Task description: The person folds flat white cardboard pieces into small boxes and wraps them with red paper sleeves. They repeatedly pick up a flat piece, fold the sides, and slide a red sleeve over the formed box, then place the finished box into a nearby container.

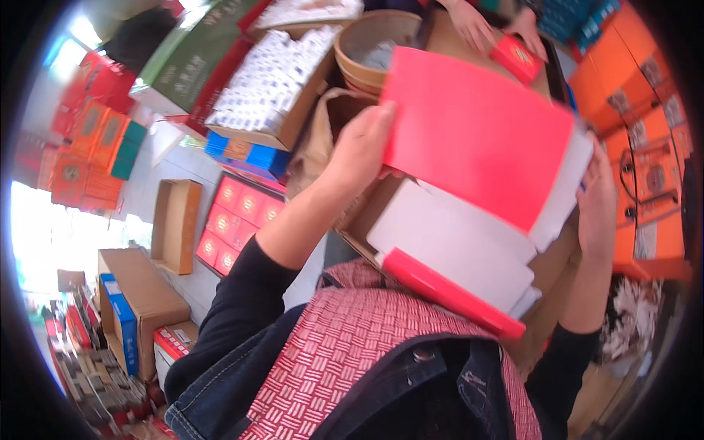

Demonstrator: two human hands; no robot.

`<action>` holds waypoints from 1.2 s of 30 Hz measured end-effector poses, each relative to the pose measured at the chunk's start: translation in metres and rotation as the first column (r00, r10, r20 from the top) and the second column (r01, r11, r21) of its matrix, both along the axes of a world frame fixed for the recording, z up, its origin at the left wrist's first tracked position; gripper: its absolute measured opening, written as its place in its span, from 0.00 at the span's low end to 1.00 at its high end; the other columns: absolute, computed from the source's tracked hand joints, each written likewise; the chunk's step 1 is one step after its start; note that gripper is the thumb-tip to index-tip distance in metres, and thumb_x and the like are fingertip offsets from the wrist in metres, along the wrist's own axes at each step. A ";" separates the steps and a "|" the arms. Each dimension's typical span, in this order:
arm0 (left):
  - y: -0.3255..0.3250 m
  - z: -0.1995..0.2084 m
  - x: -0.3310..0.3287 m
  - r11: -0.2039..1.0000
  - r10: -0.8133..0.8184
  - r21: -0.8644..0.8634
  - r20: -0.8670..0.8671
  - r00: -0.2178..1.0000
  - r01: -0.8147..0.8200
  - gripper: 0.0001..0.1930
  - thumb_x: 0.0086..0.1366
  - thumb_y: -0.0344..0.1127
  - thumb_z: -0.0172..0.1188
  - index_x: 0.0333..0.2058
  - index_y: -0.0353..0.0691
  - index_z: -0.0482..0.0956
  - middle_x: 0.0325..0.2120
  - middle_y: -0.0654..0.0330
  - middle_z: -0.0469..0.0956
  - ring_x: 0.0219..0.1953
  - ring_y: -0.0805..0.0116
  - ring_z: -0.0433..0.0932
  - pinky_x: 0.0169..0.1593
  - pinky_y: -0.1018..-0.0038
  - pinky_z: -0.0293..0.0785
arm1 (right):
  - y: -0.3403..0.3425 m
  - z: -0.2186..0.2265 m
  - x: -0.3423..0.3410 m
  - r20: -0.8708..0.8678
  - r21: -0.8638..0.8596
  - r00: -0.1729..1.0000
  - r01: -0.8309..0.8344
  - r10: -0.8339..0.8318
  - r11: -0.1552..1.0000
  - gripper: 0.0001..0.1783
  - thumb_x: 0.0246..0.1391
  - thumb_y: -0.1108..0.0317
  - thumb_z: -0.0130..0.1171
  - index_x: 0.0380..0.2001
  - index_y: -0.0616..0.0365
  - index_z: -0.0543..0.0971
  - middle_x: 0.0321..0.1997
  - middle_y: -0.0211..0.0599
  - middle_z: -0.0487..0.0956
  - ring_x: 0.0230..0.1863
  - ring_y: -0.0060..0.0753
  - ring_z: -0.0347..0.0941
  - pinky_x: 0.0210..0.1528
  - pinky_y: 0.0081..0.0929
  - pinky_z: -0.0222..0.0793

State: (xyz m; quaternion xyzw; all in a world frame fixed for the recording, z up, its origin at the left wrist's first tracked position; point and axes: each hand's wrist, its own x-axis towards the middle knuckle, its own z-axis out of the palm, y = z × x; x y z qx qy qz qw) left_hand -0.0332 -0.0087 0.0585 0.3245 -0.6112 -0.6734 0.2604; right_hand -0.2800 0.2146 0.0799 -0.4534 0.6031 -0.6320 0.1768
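The open red box (455, 235) is between both hands, just ahead of the checked apron (345, 345); the left hand (364, 147) seems to pinch the left edge of the red lid (477, 132) in its fingers, maybe so the big card does not flop; the right hand (599, 194) is by the white side flap (561, 202), maybe to keep that side steady; I cannot tell if its fingers pinch, because it is blurry.

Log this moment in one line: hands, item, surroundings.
left hand: gripping red-and-white carton by left edge; right hand: at its right flap; nearby: round tub
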 end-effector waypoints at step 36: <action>0.066 -0.086 0.009 0.906 -0.304 0.329 0.065 0.950 0.268 0.32 0.71 0.58 0.31 0.34 0.31 0.73 0.19 0.56 0.74 0.18 0.70 0.71 0.22 0.77 0.65 | 0.075 0.035 0.031 -0.080 0.655 0.997 0.053 -0.001 0.754 0.10 0.57 0.70 0.51 0.35 0.65 0.79 0.24 0.29 0.77 0.25 0.18 0.72 0.28 0.17 0.68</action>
